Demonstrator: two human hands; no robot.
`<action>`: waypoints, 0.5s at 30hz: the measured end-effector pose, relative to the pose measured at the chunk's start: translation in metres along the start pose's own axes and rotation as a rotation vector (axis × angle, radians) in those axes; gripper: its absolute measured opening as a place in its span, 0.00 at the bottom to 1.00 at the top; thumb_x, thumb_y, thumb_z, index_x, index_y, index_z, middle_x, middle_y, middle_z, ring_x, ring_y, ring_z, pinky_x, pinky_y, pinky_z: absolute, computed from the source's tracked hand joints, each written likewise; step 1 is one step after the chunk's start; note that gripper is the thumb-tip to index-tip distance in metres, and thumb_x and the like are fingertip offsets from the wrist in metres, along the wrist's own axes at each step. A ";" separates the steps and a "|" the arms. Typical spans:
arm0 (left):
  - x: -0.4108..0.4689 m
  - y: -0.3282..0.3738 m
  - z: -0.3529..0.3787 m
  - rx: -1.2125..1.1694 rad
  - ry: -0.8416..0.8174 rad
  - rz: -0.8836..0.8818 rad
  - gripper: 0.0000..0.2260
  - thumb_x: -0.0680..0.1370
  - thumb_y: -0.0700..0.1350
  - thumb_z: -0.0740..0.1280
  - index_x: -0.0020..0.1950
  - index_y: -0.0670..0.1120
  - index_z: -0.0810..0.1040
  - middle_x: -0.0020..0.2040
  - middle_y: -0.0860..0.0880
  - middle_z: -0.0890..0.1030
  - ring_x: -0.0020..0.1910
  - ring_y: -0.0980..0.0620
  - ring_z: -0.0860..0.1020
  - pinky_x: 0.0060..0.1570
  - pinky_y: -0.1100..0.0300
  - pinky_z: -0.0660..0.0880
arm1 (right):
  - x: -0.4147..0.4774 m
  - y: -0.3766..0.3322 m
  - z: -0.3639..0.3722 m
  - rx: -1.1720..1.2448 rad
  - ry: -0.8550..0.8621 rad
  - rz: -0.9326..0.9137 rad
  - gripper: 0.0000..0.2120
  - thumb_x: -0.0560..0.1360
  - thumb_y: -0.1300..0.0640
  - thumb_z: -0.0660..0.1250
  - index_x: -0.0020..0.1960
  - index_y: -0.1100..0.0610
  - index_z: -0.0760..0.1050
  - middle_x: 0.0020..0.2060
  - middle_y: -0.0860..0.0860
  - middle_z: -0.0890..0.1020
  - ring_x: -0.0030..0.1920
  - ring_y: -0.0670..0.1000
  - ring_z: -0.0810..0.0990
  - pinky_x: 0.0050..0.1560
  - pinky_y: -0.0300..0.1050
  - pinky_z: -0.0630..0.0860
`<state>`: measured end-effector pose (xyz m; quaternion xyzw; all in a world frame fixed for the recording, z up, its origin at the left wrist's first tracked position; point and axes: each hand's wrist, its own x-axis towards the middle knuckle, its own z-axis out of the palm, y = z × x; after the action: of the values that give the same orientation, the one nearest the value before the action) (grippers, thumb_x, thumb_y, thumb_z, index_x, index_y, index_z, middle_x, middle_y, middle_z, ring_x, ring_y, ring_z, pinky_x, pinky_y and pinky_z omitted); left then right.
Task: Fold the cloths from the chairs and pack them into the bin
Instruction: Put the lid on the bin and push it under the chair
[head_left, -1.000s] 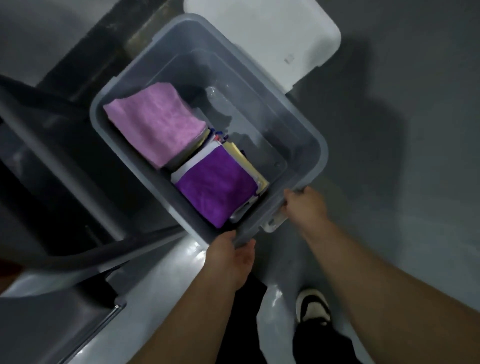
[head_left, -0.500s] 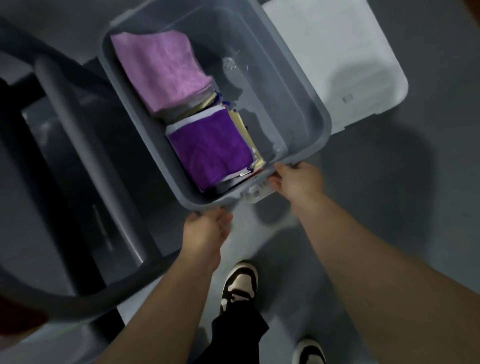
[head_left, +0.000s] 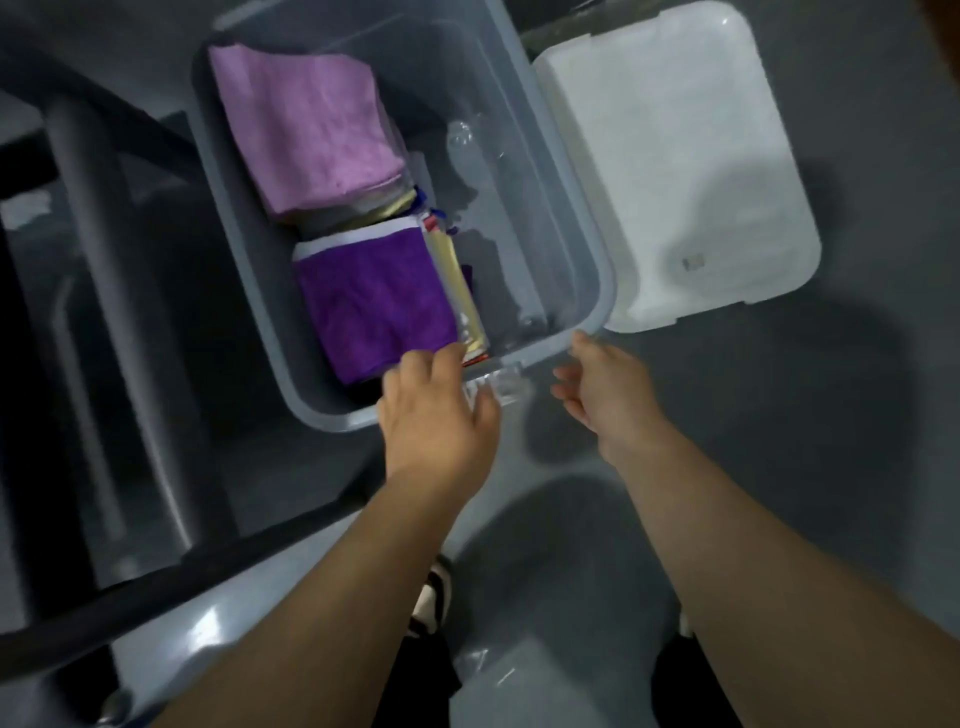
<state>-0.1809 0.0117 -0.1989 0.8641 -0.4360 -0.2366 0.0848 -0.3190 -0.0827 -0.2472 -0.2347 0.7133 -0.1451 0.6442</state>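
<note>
Cloths (head_left: 457, 283) are lying folded in two stacks along the left side of the bin (head_left: 571, 176), a pink cloth (head_left: 306, 124) topping the far stack and a purple cloth (head_left: 374, 301) the near one. The bin is sitting on the floor, with a white lid (head_left: 675, 156) lying just beside it. The left hand (head_left: 436, 421) is reaching over the near rim, fingers loosely spread, perhaps brushing the purple cloth. The right hand (head_left: 608, 389) is hovering by the near corner, fingers apart, holding nothing.

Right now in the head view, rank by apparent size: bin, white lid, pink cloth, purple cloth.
1. bin (top edge cropped)
2. white lid
3. pink cloth and purple cloth: about alike, not ranked
</note>
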 end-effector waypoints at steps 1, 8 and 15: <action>0.009 0.014 0.009 0.023 -0.009 0.063 0.22 0.79 0.55 0.63 0.72 0.51 0.72 0.62 0.45 0.72 0.61 0.41 0.69 0.61 0.47 0.66 | 0.008 -0.004 -0.010 0.037 0.007 0.011 0.14 0.82 0.45 0.65 0.53 0.55 0.80 0.43 0.52 0.83 0.38 0.50 0.81 0.43 0.44 0.78; 0.053 0.074 0.079 0.296 0.012 0.143 0.24 0.83 0.60 0.47 0.56 0.53 0.81 0.53 0.49 0.80 0.54 0.42 0.77 0.52 0.49 0.71 | 0.092 0.003 -0.068 0.175 0.086 0.202 0.18 0.81 0.39 0.66 0.49 0.55 0.78 0.40 0.51 0.81 0.36 0.48 0.79 0.39 0.40 0.78; 0.063 0.056 0.113 0.303 0.423 0.319 0.23 0.83 0.56 0.53 0.34 0.49 0.76 0.33 0.50 0.76 0.32 0.44 0.73 0.36 0.56 0.58 | 0.224 0.038 -0.056 0.076 0.179 0.201 0.21 0.78 0.42 0.71 0.59 0.58 0.76 0.40 0.49 0.76 0.44 0.56 0.83 0.46 0.50 0.80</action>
<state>-0.2434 -0.0658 -0.2985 0.8177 -0.5692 0.0325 0.0800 -0.3933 -0.1724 -0.4506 -0.1235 0.7819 -0.1272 0.5977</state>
